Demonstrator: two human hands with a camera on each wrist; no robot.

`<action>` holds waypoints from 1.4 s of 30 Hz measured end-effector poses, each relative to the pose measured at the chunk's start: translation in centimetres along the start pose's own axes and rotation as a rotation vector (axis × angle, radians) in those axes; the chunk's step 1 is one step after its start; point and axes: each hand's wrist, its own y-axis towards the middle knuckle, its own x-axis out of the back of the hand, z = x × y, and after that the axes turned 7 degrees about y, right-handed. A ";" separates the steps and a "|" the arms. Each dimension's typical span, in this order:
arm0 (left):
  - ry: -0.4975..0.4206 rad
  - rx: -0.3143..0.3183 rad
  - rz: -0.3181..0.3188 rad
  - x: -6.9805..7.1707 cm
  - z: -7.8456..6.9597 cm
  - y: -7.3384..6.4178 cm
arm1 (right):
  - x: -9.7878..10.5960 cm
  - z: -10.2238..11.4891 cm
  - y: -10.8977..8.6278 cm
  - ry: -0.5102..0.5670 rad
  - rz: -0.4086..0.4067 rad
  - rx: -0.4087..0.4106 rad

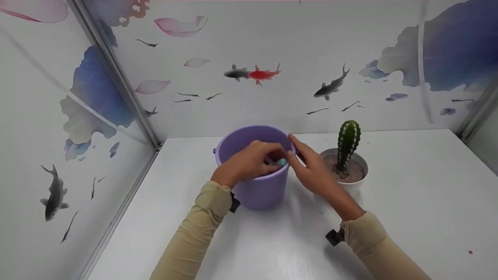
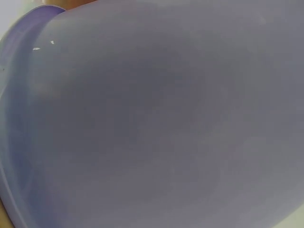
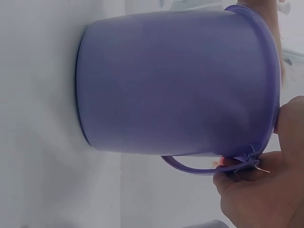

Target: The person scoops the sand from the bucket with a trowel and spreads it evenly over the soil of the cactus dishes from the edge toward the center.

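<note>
A white tabletop (image 1: 420, 186) meets a white back wall (image 1: 295, 39) printed with fish, petals and blue-violet washes; a similarly decorated side panel (image 1: 27, 128) joins it on the left at a metal strip (image 1: 113, 74). A small red speck (image 1: 470, 252) lies at the table's right. An upright purple bucket (image 1: 260, 194) stands near the back, with a cactus (image 1: 349, 144) in a round pot (image 1: 352, 186) close by on its right, partly behind a person's right hand (image 1: 313, 171). That hand pinches the bucket's rim beside the end of its purple handle (image 3: 199, 170). The left hand (image 1: 251, 160) reaches over the near rim, fingers bent inside; whether they grip anything cannot be told. A small teal spot (image 1: 283, 162) shows by its thumb, too little visible to identify. The bucket's floor is hidden. Its wall fills nearly all of the left wrist view; in the right wrist view, a curved grey-purple edge (image 3: 211, 224) is cut off below.
</note>
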 end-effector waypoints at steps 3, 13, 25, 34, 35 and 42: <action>0.030 -0.004 -0.038 0.1 0.0 -0.1 | -0.1 -0.1 0.0 0.028 -0.010 0.007; 0.156 -0.020 -0.249 1.3 0.5 -0.8 | 0.0 -0.2 -0.1 0.050 -0.028 0.009; 0.126 0.048 -0.407 3.0 2.4 -2.9 | -0.1 -0.3 -0.4 0.031 -0.017 0.003; 0.073 0.089 -0.424 3.5 2.7 -4.0 | -0.2 -0.4 -0.3 0.048 -0.021 0.017; 0.082 0.099 -0.430 3.6 2.6 -4.0 | -0.1 -0.4 -0.3 0.046 -0.022 0.019; 0.107 0.127 -0.453 4.2 1.7 -4.6 | -0.2 -0.4 -0.3 0.034 -0.021 0.013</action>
